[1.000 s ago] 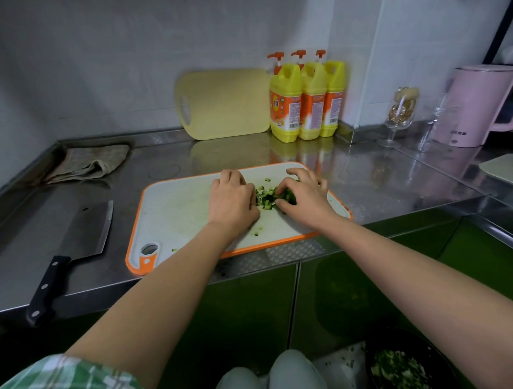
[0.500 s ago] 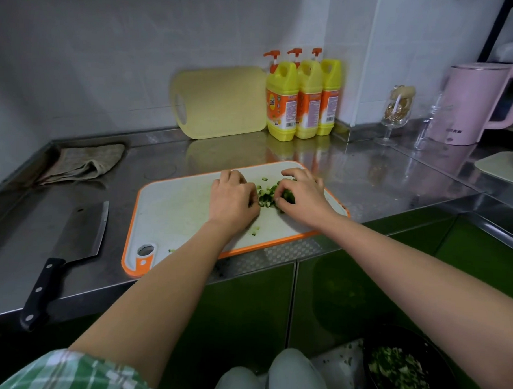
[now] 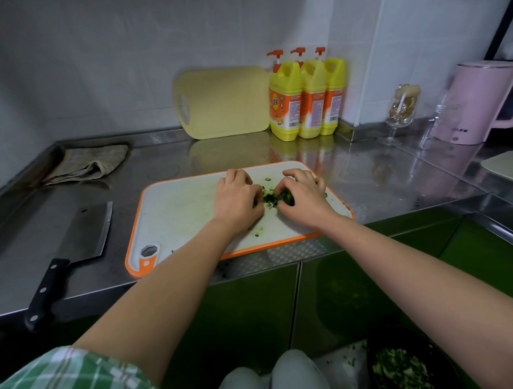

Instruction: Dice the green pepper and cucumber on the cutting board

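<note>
A white cutting board (image 3: pixel 184 208) with an orange rim lies on the steel counter. A small pile of diced green pieces (image 3: pixel 274 196) sits near its far right part. My left hand (image 3: pixel 237 199) and my right hand (image 3: pixel 303 198) cup the pile from both sides, fingers curled around it. A few loose bits (image 3: pixel 258 231) lie nearer the front edge. The cleaver (image 3: pixel 70 251) with a black handle lies on the counter left of the board, away from both hands.
A dark bowl (image 3: pixel 403 371) of chopped greens sits low at the right, below counter level. A yellow board (image 3: pixel 224 101) and three detergent bottles (image 3: pixel 306 96) stand against the wall. A cloth (image 3: pixel 89 163) lies far left; a pink kettle (image 3: pixel 482 101) and glasses (image 3: pixel 401 112) far right.
Both hands have drawn a little closer together around the diced pile. The cleaver and board have not moved.
</note>
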`<action>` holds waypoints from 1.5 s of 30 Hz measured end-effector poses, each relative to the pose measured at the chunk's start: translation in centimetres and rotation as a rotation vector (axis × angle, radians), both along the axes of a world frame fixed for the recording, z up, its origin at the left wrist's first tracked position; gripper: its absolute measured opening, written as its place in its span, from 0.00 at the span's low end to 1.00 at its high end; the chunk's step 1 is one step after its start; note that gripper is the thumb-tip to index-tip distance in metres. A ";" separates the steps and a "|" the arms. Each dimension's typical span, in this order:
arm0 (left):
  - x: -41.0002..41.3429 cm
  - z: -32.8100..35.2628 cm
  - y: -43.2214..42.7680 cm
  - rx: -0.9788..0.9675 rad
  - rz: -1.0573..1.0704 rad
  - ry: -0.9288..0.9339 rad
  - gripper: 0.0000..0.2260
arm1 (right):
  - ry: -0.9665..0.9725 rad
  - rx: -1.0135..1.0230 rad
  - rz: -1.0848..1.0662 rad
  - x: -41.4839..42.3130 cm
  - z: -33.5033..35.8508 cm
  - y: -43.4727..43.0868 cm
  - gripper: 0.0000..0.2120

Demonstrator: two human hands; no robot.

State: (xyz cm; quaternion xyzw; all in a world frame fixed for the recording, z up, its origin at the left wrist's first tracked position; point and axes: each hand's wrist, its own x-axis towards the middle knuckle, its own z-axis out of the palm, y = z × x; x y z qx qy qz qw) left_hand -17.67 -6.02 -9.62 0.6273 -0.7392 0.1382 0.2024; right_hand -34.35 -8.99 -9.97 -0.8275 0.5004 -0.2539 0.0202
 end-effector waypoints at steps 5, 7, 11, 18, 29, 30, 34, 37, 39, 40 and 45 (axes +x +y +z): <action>1.2 0.3 -0.2 -0.017 0.011 0.064 0.10 | -0.023 0.001 0.020 0.1 0.0 -0.3 0.10; 0.3 0.5 -0.4 -0.003 -0.080 0.087 0.13 | -0.006 0.005 0.016 0.2 -0.1 -0.3 0.10; -1.0 0.2 -1.1 0.025 -0.093 0.031 0.13 | -0.005 -0.004 -0.005 -0.4 -0.5 -0.6 0.10; 0.9 0.0 -1.0 -0.071 -0.102 0.076 0.08 | -0.082 -0.011 0.038 -0.9 -0.4 -1.0 0.10; -0.7 0.2 -1.3 0.038 -0.087 0.094 0.09 | -0.012 0.050 0.096 -1.4 0.1 -1.2 0.14; -0.7 0.2 -1.2 0.034 -0.080 0.106 0.09 | 0.015 0.057 0.099 -1.2 0.1 -1.2 0.14; -0.8 0.2 -1.3 0.031 -0.108 0.107 0.12 | -0.021 0.046 0.061 -1.1 0.0 -1.2 0.13; -1.2 0.1 -1.4 0.038 -0.111 0.082 0.11 | -0.005 0.058 0.070 -1.2 -0.2 -1.0 0.14; -1.1 0.2 -1.4 0.033 -0.090 0.065 0.09 | 0.011 0.062 0.061 -1.3 -0.2 -0.9 0.13; -0.9 0.2 -1.3 0.030 -0.081 0.048 0.08 | -0.003 0.060 0.057 -1.5 -0.2 -0.9 0.12; 0.2 0.2 -0.9 0.015 -0.061 0.072 0.08 | -0.052 0.068 0.090 -1.6 0.1 -0.8 0.10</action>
